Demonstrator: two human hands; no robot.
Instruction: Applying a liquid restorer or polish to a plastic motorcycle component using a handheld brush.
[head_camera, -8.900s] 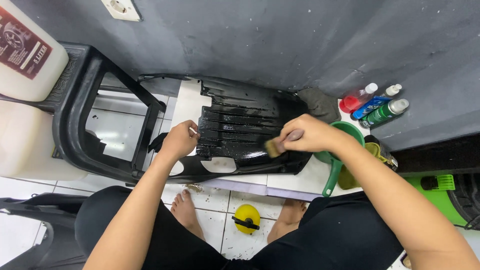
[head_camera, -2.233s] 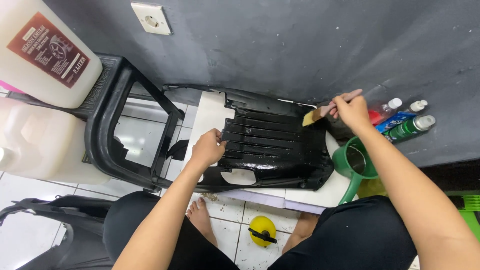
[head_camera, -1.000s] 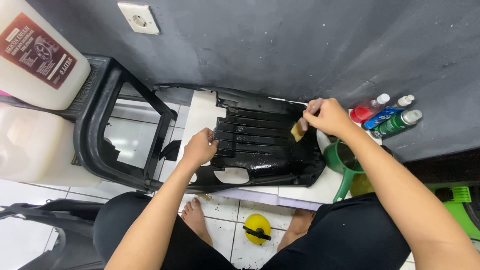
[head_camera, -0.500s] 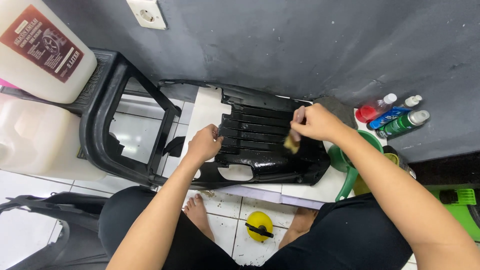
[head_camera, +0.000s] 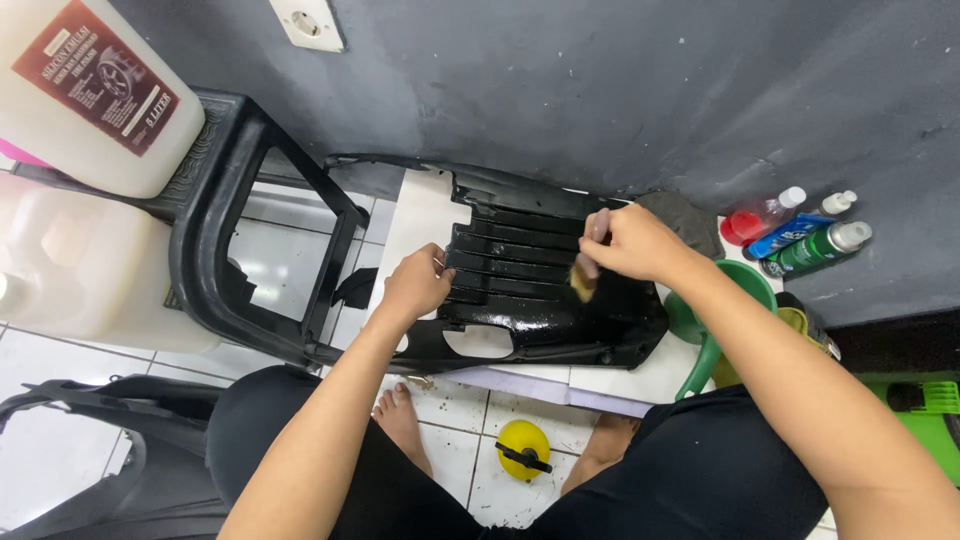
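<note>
Since half a second ago the right hand (head_camera: 628, 243) has barely shifted, staying over the upper right part of the black plastic panel (head_camera: 545, 290), and the brush (head_camera: 583, 283) in it still points its bristles down onto the ribbed surface. The right hand is closed around the brush handle, thumb and fingers pinching it, and the tan bristle tip touches the panel just below the hand. The left hand (head_camera: 417, 283) grips the panel's left edge, fingers curled over it, holding it in place as before. The panel lies flat on a white board (head_camera: 420, 215) set on the tiled floor, against the dark grey wall (head_camera: 600, 90), and its surface looks wet and glossy. To its left stands a black plastic stool (head_camera: 235, 250) carrying a large white jug (head_camera: 95, 85). To the right, near the wall, lie a red bottle (head_camera: 755, 220), a blue bottle (head_camera: 788, 236) and a green bottle (head_camera: 815, 250) side by side, with a green scoop (head_camera: 715, 320) just beside the panel's right end. A yellow round object (head_camera: 523, 448) sits on the floor between the person's bare feet.
</note>
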